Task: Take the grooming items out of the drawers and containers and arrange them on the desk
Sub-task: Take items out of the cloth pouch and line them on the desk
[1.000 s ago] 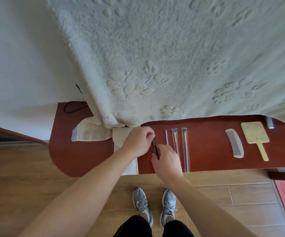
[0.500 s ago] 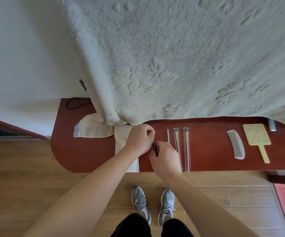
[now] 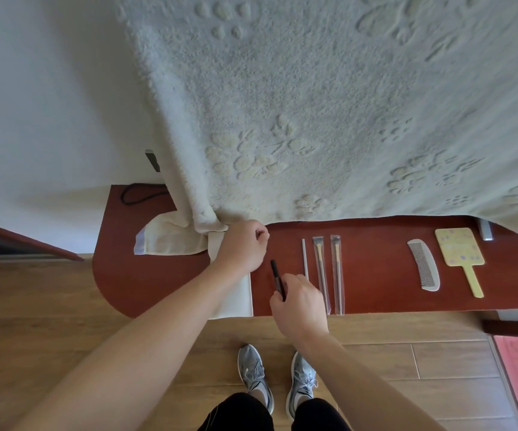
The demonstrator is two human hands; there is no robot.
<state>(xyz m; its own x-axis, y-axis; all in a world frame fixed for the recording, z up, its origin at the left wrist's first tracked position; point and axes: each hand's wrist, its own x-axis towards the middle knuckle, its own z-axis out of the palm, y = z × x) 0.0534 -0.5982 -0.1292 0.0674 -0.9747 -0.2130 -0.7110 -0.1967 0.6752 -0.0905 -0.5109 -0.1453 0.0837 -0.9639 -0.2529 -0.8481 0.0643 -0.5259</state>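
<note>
On the red-brown desk [image 3: 375,290], my right hand [image 3: 298,306] grips the near end of a thin black pencil-like stick [image 3: 275,273] that points away from me. My left hand [image 3: 243,247] is a closed fist over a white pouch [image 3: 235,300] at the desk's front; whether it holds anything I cannot tell. To the right lie a thin grey stick [image 3: 305,259] and two brushes in clear sleeves [image 3: 321,272] [image 3: 337,272], side by side. Further right are a grey comb [image 3: 424,264] and a yellow hand mirror [image 3: 459,255].
A large cream blanket [image 3: 313,104] hangs over the back of the desk and hides what is behind it. A folded cream cloth [image 3: 170,237] lies left of my left hand. A black cable [image 3: 139,194] curls at the desk's back left corner. Wooden floor and my grey shoes [image 3: 279,377] are below.
Both hands were together on the black stick. My left hand has let go and stayed by the pouch, while my right hand drew the stick a little toward me and to the right.
</note>
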